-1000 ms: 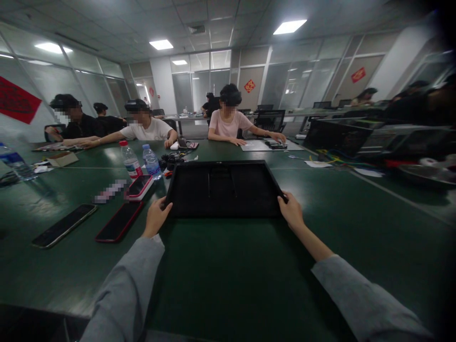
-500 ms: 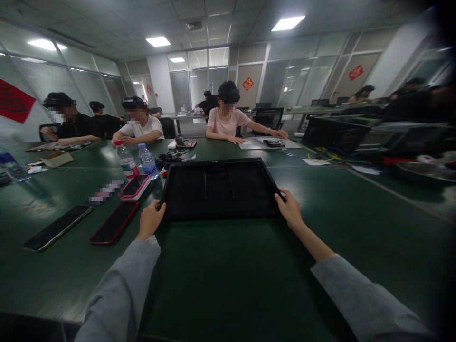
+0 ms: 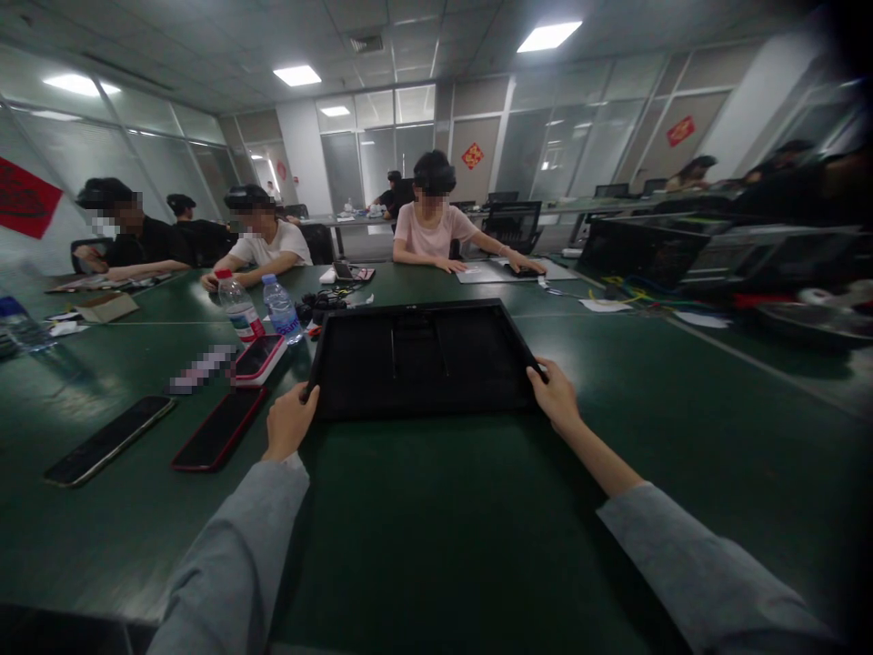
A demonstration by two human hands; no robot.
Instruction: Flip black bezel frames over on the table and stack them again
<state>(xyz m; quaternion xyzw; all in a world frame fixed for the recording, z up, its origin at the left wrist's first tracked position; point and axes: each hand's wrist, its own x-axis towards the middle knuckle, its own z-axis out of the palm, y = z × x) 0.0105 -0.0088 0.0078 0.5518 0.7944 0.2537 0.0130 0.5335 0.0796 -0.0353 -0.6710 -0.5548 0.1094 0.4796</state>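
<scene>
Black panel (image 3: 423, 368): lying at the centre of the frame, rim facing up; whether it is touching the green bench (image 3: 436, 528), I can't tell.
Left hand (image 3: 290, 423): gripping the panel's left edge near its lower corner, thumb lying on the rim, fingers curling around and mostly hiding from me.
Right hand (image 3: 556, 397): clasping the opposite edge at about the same level, thumb resting on top, fingers closing down to the rim's thickness.
Grey sleeves (image 3: 228, 550): slanting inward from the lower left and lower right, the right one stopping well short of the hand.
Red-edged phone (image 3: 219, 429): lying just left of the left hand.
Person in pink (image 3: 431, 229): sitting opposite, upper centre.
</scene>
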